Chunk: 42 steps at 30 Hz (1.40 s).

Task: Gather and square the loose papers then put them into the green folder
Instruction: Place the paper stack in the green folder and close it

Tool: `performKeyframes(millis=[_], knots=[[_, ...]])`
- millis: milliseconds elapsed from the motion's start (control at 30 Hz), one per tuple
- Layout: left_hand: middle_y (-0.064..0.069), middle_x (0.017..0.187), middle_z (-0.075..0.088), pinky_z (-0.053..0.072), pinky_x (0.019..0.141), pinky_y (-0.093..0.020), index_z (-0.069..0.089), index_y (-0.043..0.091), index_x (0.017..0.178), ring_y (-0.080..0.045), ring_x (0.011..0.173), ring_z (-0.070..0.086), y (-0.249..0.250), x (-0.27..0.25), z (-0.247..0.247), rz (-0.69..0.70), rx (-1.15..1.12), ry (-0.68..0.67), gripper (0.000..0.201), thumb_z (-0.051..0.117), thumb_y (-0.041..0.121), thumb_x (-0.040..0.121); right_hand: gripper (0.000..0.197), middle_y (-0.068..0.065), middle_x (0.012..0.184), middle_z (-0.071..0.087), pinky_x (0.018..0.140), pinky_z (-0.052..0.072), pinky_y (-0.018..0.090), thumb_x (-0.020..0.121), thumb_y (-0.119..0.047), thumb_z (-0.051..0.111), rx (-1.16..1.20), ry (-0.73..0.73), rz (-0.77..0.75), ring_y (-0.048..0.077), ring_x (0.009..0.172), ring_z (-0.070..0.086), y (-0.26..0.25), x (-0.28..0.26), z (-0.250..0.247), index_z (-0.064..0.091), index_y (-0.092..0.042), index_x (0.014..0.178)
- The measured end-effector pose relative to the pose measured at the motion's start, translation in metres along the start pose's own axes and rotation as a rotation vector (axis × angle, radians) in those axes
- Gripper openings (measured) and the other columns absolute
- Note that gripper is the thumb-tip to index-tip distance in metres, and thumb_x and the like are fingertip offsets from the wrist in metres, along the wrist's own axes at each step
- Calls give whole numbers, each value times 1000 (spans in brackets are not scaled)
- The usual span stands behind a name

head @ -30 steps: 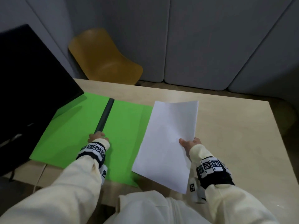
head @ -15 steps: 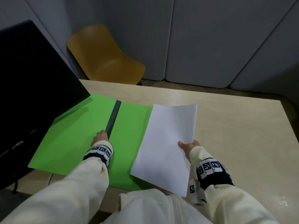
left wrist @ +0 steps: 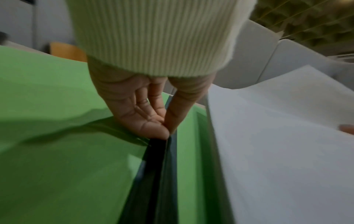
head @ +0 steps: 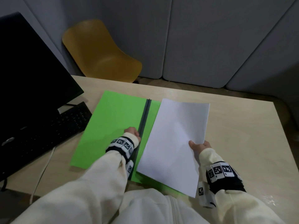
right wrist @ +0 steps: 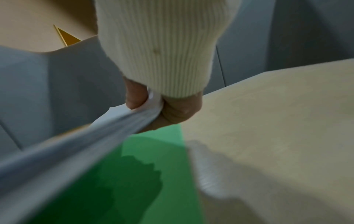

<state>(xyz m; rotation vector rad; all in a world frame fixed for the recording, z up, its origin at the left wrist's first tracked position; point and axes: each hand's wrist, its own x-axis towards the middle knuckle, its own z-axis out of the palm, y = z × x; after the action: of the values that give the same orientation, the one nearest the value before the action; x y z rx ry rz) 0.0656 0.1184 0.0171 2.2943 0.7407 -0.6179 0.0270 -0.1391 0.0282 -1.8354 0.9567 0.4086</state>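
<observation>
The green folder [head: 111, 125] lies open on the wooden table, its dark spine strip [head: 144, 120] running down the middle. My left hand [head: 131, 132] is at the spine. In the left wrist view the thumb and fingers of my left hand [left wrist: 167, 131] pinch the top of the dark strip [left wrist: 155, 174], lifting it off the green folder [left wrist: 67, 151]. My right hand [head: 198, 145] grips a squared stack of white papers [head: 176, 143] by its right edge, held tilted over the folder's right half. From the right wrist, my right hand [right wrist: 151, 106] clamps the papers [right wrist: 76, 144] above the green folder [right wrist: 153, 166].
A black monitor [head: 32, 70] and keyboard [head: 48, 130] stand at the left, close to the folder's left edge. A yellow chair [head: 100, 52] sits behind the table by grey wall panels. Bare tabletop [head: 242, 135] stretches to the right of the papers.
The paper stack has moved left and now covers most of the folder's right half. My left hand has stayed at the spine strip. The head view has tilted down, showing the keyboard.
</observation>
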Motion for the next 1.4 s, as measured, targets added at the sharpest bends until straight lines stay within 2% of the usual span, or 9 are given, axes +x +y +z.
performKeyframes(millis=[267,400,533,633,900,1033,1133,1300,1400], knots=[[-16,96,73,58,83,-39,59,17,59,-33,88,70,40,-17,72,80,-140,-101,32,51,-4,81,53,23,120,59,95,42,38,85,-23,62,-90,106,19,38,106,56,19,28,-54,43,-4,130],[-13,108,68,55,89,-38,66,6,94,-30,101,64,27,-6,47,-5,-150,23,17,58,-4,82,54,22,124,57,99,40,38,87,-25,61,-135,122,50,38,113,54,26,43,-68,42,-3,132],[-13,136,39,42,103,-47,49,13,124,-35,127,42,-5,12,0,-103,151,75,68,83,15,65,47,13,127,56,91,40,27,89,-26,58,-140,5,86,32,119,53,29,54,-65,46,-3,128],[-16,146,23,31,112,-50,25,11,142,-35,138,23,-28,19,-19,-199,317,60,114,90,33,50,46,14,133,54,101,39,30,91,-26,55,-127,-11,149,29,124,51,32,56,-56,46,-3,129],[-19,155,10,17,116,-51,2,7,149,-37,145,8,-64,35,-20,-558,365,13,162,79,73,22,33,24,96,69,74,45,31,80,-6,64,-167,120,-79,26,78,59,28,71,-54,64,4,111],[-20,158,2,8,117,-54,0,11,151,-38,146,0,-91,82,-11,-527,545,-105,162,56,92,23,34,25,105,68,77,45,30,80,-3,64,-168,107,-82,26,80,58,26,71,-51,62,5,113],[-20,157,11,12,117,-54,8,13,150,-39,146,8,-101,95,-10,-477,617,-112,178,49,91,-4,35,25,108,68,80,47,31,80,-4,65,-150,123,-63,35,94,66,29,69,-45,63,4,114],[-24,154,16,22,117,-41,19,-3,146,-36,145,17,-53,8,-37,-428,516,-97,131,69,70,50,34,24,104,69,74,43,29,79,-7,66,-188,144,-79,32,86,65,31,70,-42,64,0,112],[-22,157,13,19,117,-40,14,-3,148,-33,146,13,-51,6,-42,-432,449,-120,99,48,63,82,34,24,103,70,74,43,29,78,-9,67,-201,141,-84,28,79,60,32,71,-40,65,-1,111]])
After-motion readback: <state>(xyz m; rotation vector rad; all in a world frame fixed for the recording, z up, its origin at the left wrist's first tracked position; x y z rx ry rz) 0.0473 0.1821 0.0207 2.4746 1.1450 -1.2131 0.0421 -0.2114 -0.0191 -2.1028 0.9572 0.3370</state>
